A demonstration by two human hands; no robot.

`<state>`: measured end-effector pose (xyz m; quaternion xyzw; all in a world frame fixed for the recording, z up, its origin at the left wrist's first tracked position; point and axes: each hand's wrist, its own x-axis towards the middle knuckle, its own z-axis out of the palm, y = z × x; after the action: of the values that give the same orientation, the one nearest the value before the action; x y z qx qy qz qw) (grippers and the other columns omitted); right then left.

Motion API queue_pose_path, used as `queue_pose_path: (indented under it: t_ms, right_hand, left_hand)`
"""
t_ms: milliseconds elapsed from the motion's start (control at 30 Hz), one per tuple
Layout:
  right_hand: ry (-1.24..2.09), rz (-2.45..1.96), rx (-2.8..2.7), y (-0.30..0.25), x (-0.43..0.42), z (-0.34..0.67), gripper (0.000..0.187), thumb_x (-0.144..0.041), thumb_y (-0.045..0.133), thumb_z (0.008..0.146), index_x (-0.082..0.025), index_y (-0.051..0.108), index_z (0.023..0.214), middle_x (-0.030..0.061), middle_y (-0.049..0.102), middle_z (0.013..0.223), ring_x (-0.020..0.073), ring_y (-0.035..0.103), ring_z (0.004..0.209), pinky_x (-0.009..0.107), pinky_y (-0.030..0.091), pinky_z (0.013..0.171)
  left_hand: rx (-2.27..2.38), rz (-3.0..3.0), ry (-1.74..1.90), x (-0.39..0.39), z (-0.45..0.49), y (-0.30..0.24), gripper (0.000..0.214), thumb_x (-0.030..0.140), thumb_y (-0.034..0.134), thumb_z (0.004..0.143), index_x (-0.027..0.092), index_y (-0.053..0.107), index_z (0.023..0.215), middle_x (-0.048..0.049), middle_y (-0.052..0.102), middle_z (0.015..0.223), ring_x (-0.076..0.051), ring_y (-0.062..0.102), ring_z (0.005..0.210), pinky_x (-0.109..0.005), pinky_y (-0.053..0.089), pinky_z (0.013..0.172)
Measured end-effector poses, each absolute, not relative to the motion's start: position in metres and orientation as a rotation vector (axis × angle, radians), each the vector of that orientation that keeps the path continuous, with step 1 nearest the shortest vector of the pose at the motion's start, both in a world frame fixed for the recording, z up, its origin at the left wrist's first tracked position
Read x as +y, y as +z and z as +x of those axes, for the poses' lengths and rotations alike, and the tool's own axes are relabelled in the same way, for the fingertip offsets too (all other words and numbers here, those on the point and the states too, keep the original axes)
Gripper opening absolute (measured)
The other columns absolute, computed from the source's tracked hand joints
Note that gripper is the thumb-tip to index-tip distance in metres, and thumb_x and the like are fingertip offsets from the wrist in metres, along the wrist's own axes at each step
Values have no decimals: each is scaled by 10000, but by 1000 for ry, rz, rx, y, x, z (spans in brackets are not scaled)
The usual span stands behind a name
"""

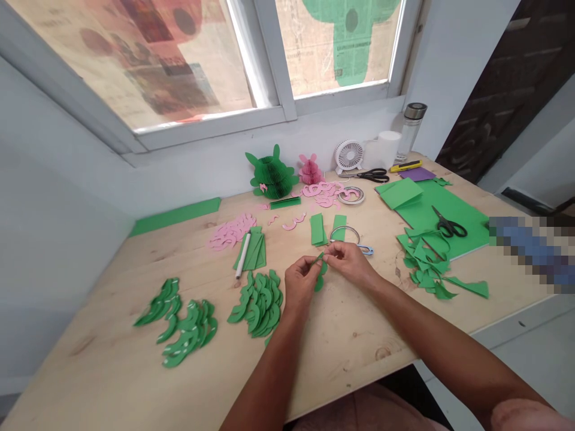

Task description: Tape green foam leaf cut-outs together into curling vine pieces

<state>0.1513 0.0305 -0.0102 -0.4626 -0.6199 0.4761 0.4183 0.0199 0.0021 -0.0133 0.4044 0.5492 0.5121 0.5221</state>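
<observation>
Both hands meet over the front middle of the table around a small curved green paper cutout [320,280]. My left hand [302,276] pinches it from the left. My right hand [347,261] is closed at its upper edge, thumb and fingertips together. Just beyond the right hand lie a roll of tape [345,227], a blue-handled tool [366,249] and green paper rectangles [317,228]. Left of my left hand is a heap of curved green cutouts [260,304]. Farther left, more green cutouts [193,329] carry pale strips.
A white marker [243,256] rests on green strips. Pink cutouts [233,231] and green and pink paper figures [272,176] stand behind. Scissors [449,226], green sheets [467,212] and scraps [424,257] lie right. A fan [349,157] and bottle [409,134] stand at the back.
</observation>
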Motion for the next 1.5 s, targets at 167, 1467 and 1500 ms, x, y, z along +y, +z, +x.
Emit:
queue_pose_path:
  t_ms: [167,1467,1500]
  right_hand:
    - [1197,-1162,-1593,-9,30,151,82,-191,565,717,-146,633,727,6,655,680,110,558,594,209,413,534]
    - [1047,-1260,-1429,-3,41,171,146,-282,551,715,-155,619,739,20,633,687,135,554,609,244,412,569]
    - [989,-1293,-1418,-3,43,175,155,-286,542,722,-155,621,742,18,635,690,136,551,608,246,410,572]
  left_hand:
    - [1340,949,1247,1,21,-11,289,400,707,568,136,602,619,45,493,465,-49,365,395,-180,267,397]
    - [1277,902,1243,3,9,-8,207,196,682,558,133,676,756,1,636,619,-80,521,540,-182,377,520]
    - [1281,874,1262,3,8,-8,216,199,686,554,135,674,760,3,635,616,-79,525,536,-182,381,519]
